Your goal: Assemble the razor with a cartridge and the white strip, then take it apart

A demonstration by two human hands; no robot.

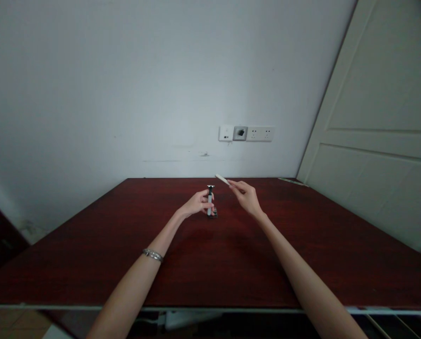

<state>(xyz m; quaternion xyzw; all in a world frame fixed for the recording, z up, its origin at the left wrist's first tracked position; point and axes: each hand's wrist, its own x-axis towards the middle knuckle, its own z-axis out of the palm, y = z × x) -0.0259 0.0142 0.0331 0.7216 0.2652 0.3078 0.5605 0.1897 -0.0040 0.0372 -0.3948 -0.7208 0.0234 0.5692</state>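
My left hand is closed round the grey handle of a razor, held upright with its T-shaped head at the top. Just beside the bottom of the handle is a small dark, partly clear piece; whether it touches the fingers or the tabletop I cannot tell. Off to the right, my right hand pinches one end of a slim white stick. The stick slants up and left, its far end a little above and right of the razor head, apart from it. Its exact kind is too small to make out.
Both hands are over a dark red wooden table, which meets a white wall. Sockets are set in that wall. A pale panelled door stands at the right, and a thin flat strip lies at the table's back right corner.
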